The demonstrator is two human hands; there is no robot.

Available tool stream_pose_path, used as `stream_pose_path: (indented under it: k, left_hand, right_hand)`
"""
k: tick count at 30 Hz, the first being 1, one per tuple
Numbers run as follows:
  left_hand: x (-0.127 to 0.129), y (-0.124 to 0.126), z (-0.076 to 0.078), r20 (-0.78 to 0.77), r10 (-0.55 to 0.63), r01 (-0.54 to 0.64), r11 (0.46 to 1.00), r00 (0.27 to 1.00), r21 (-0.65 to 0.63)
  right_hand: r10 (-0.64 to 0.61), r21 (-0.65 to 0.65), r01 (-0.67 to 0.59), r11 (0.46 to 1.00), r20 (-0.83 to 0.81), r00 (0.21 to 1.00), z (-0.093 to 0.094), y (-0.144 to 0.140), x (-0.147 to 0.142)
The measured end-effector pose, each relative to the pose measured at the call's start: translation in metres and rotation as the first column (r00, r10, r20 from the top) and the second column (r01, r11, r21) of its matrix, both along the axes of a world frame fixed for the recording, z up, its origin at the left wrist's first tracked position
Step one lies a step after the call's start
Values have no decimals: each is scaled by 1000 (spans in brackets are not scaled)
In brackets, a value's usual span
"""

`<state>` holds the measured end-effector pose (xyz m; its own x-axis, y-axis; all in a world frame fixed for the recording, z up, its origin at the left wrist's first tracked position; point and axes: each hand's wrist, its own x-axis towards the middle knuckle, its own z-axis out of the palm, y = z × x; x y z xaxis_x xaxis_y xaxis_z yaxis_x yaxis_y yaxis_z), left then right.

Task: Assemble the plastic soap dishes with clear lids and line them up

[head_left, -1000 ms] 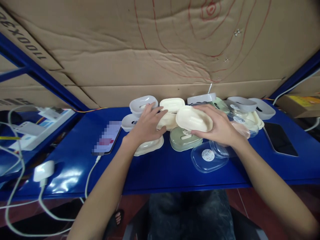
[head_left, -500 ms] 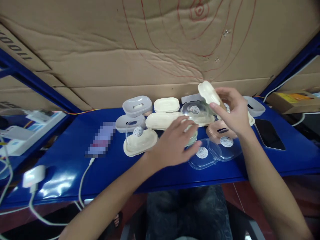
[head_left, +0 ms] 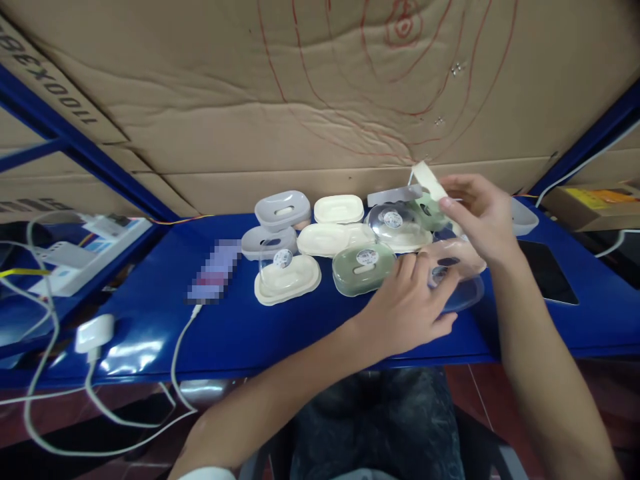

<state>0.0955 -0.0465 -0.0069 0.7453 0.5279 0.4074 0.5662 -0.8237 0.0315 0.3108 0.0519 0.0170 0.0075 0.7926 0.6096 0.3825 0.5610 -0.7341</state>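
Note:
My right hand (head_left: 477,207) is raised over the back right of the blue shelf, pinching a cream soap dish part (head_left: 430,181) that is tilted edge-on. Lower down, my left hand (head_left: 413,300) has its thumb and fingers apart, over clear lids; one clear lid (head_left: 467,295) shows beside its fingertips. Partly behind those fingers is a pinkish-beige soap dish (head_left: 463,257). Just left of my left hand sits a green soap dish (head_left: 364,273) under a clear labelled lid. Whether the left fingertips touch a lid is hard to see.
Grey soap dishes (head_left: 283,211) and cream dishes (head_left: 339,209) stand in rows on the blue shelf (head_left: 290,333). A black phone (head_left: 549,273) lies at right; a charging phone (head_left: 215,270) at left. White cables and a charger (head_left: 95,333) are at far left. Cardboard (head_left: 200,133) closes the back.
My left hand has moved right, from above the green soap dish to the clear lids, uncovering that dish. The cream part in my right hand has turned edge-on. The view has shifted slightly.

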Motion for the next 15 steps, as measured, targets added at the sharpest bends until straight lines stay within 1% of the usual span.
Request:
stream_pose_path:
  k: [2, 3, 5, 7, 8, 9, 11, 13, 15]
  left_hand:
    - [-28, 5, 13, 16, 17, -17, 1000, 1000, -6]
    - [-44, 10, 19, 24, 51, -51, 999, 998, -5]
    - [-77, 26, 28, 65, 147, -147, 989, 987, 0]
    - [-106, 49, 30, 113, 289, -289, 957, 951, -20]
    - [-117, 61, 29, 113, 342, -339, 940, 933, -41]
    - [-127, 73, 25, 96, 364, -359, 931, 926, -66]
    - [-138, 93, 15, -6, 366, -363, 921, 931, -141]
    - [-143, 105, 3, -118, 349, -367, 905, 930, -214]
    - [-143, 109, -5, -162, 345, -378, 888, 924, -262]
  right_hand:
    - [-45, -40, 46, 998, 6, 999, 2, 1, 6]
    - [-81, -59, 83, 995, 33, 996, 2, 2, 8]
    - [-158, -83, 168, 982, 113, 981, 1, 2, 9]
    - [-223, -81, 240, 967, 171, 960, 2, 1, 7]
    - [-246, -79, 263, 961, 183, 952, 2, 1, 6]
    - [-259, -79, 277, 958, 185, 948, 2, 0, 5]
    - [-268, -75, 285, 956, 179, 947, 2, 0, 3]
    - [-274, -59, 289, 956, 183, 944, 1, 1, 4]
    - [-276, -45, 289, 956, 196, 941, 0, 2, 5]
